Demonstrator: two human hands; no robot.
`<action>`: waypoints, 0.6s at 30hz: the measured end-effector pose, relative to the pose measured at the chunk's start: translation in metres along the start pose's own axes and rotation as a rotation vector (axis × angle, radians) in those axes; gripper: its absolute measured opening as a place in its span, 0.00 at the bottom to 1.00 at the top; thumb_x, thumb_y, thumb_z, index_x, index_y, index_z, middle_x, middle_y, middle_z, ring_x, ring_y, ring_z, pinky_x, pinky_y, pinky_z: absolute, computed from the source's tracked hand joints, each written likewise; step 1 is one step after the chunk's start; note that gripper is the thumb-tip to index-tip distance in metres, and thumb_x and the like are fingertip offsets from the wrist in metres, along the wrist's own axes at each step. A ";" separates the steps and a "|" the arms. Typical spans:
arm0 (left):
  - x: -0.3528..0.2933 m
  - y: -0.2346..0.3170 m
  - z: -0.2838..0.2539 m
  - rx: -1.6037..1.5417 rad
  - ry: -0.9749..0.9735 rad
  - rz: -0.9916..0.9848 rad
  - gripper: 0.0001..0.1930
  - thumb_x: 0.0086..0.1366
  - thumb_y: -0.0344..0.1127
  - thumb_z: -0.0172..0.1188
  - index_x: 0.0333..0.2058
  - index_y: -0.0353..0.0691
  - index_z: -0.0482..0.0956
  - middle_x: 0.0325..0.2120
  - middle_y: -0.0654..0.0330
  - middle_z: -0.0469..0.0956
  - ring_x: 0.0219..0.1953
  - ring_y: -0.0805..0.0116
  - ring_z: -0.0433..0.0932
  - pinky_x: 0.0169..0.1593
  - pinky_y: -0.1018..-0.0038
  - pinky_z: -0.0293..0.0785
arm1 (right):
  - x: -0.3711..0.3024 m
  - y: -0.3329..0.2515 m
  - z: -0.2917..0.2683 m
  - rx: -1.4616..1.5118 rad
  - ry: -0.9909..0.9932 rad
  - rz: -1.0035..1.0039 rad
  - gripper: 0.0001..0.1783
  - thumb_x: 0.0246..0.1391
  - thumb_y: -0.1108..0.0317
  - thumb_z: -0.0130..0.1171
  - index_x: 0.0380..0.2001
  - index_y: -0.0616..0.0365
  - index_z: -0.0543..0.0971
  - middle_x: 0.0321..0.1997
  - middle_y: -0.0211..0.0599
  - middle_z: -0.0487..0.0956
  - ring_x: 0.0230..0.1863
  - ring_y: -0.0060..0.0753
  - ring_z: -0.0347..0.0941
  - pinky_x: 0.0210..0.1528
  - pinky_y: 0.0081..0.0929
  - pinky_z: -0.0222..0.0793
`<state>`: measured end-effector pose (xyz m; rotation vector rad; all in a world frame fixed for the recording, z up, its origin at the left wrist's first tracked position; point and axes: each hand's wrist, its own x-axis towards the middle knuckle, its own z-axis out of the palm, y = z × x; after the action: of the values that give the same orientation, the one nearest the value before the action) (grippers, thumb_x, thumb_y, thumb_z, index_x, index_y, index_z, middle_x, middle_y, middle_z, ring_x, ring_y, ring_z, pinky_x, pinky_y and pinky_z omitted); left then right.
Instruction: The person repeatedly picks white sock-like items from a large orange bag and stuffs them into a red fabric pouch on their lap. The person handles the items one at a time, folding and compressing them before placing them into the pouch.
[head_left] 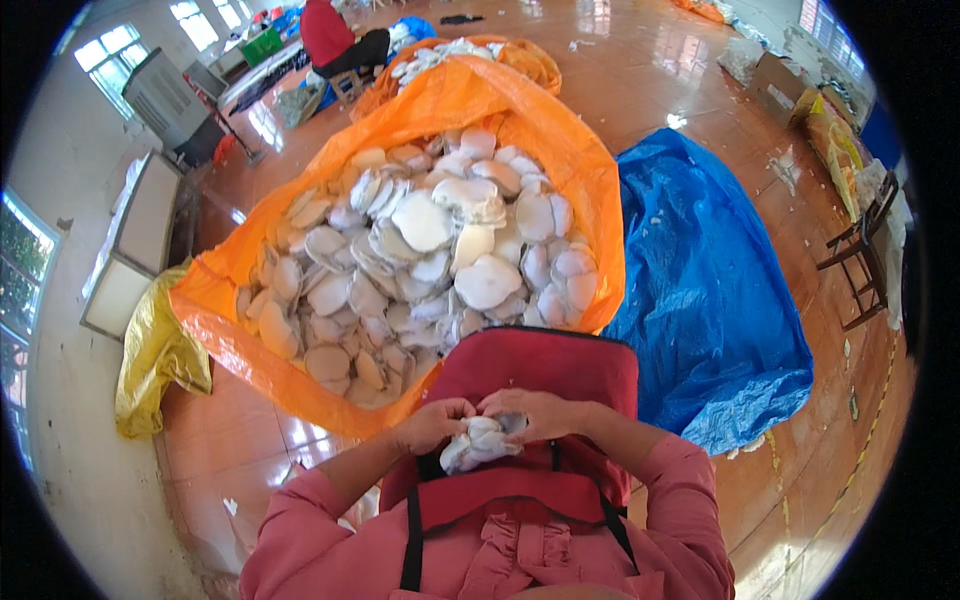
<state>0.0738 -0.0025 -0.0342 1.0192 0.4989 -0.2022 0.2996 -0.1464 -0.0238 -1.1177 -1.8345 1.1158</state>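
Over my lap, my left hand (437, 422) and my right hand (535, 412) are close together, their fingers pinched on a bunched, soft white piece (480, 447). A greyish edge shows by the right fingers. Its exact kind I cannot make out. Beneath my hands lies a dark red apron-like cloth or bag (550, 370) with black trim and straps. Just beyond it stands a large open orange sack (565, 150), heaped with many rounded, flat, white and grey pads (420, 222). Some of the pads sit in stacks, others lie loose.
A blue plastic sheet (700, 290) is spread to the right of the sack. A yellow sack (160, 360) lies left, by a white cabinet (130, 245). Farther off, a person in red (328, 38) sits near another filled orange sack (530, 62). A wooden chair (865, 255) stands right.
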 end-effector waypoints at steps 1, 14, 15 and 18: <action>0.002 0.001 0.002 -0.010 0.012 -0.022 0.08 0.59 0.23 0.57 0.38 0.40 0.73 0.35 0.65 0.76 0.37 0.74 0.75 0.42 0.78 0.73 | 0.000 0.002 0.002 -0.075 0.023 0.023 0.27 0.47 0.58 0.66 0.51 0.54 0.74 0.57 0.42 0.72 0.61 0.46 0.66 0.64 0.38 0.60; 0.007 0.013 0.016 0.190 0.083 0.002 0.10 0.58 0.24 0.55 0.39 0.40 0.71 0.33 0.66 0.73 0.34 0.78 0.72 0.37 0.80 0.71 | 0.000 -0.009 0.030 -0.148 0.299 0.337 0.20 0.43 0.64 0.67 0.41 0.53 0.74 0.41 0.37 0.76 0.44 0.46 0.72 0.46 0.37 0.68; 0.006 0.015 0.020 0.167 0.130 0.002 0.10 0.56 0.26 0.56 0.38 0.40 0.71 0.32 0.66 0.73 0.34 0.79 0.72 0.35 0.79 0.70 | 0.001 -0.009 0.031 -0.152 0.327 0.359 0.20 0.43 0.64 0.67 0.42 0.54 0.75 0.41 0.37 0.77 0.44 0.45 0.72 0.46 0.37 0.69; 0.011 0.012 0.017 0.455 0.270 0.121 0.11 0.55 0.28 0.58 0.38 0.39 0.71 0.29 0.64 0.72 0.34 0.77 0.72 0.35 0.76 0.70 | 0.010 0.000 0.034 -0.116 0.388 0.402 0.20 0.43 0.65 0.67 0.41 0.54 0.75 0.41 0.38 0.77 0.44 0.46 0.73 0.46 0.37 0.69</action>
<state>0.0931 -0.0099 -0.0228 1.5293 0.6497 -0.0694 0.2663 -0.1475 -0.0350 -1.6926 -1.4205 0.9275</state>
